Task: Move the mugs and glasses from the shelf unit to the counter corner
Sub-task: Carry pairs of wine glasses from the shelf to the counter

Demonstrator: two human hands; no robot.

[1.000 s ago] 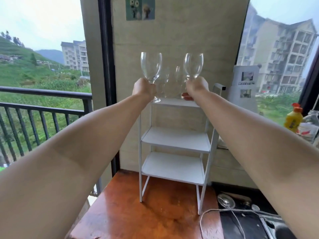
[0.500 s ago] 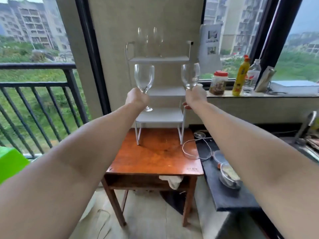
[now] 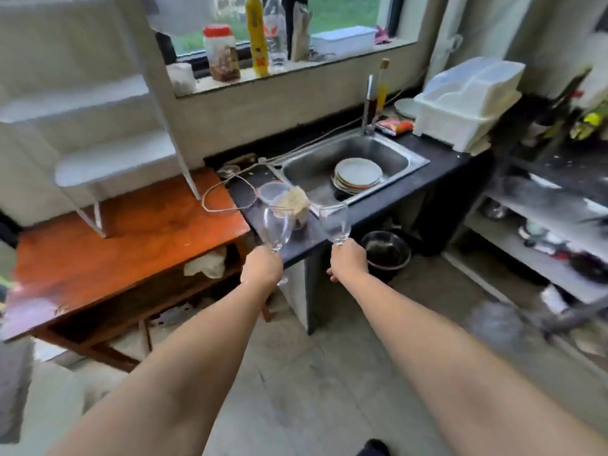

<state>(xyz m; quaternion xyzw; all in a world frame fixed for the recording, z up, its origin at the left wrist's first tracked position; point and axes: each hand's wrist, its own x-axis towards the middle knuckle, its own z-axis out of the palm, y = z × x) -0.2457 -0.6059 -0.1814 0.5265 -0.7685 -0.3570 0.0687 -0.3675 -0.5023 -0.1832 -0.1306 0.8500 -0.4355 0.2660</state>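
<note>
1. The biggest change was in where we stood: half a second before, we faced the shelf [image 3: 98, 103] head-on with both glasses raised in front of it; now the shelf sat off to the upper left on the wooden table [image 3: 108, 238], and the dark tabletop [image 3: 437, 159] with its sink [image 3: 348, 159] filled the middle of our view.
2. Our arms had dropped with the turn. Both glasses, earlier held up level with the shelf's tiers, were now low, over the near edge of the tabletop beside the sink.
3. Our left hand [image 3: 262, 267] was clenched round the stem of the left glass [image 3: 275, 225], bowl upright; its foot showed just below the hand.
4. Our right hand [image 3: 348, 261] was likewise clenched round the stem of the right glass [image 3: 335, 222], also upright. The two glasses were near each other and apart.
5. For the task, we judged this pair to be off the shelf and in carry, not yet set down. The earlier views showed more glasses left on the top tier, which was out of view now, so another trip seemed likely.
6. The near tabletop was crowded by a tub [image 3: 271, 192] and a cloth-covered thing [image 3: 293, 205], with plates [image 3: 357, 174] in the sink, so we judged a free corner would need choosing.
7. As for writing, the yellow bottle [image 3: 257, 34] and the jar [image 3: 223, 52] on the sill carried labels, but these were too blurred to read; we could make out no brand.
</note>
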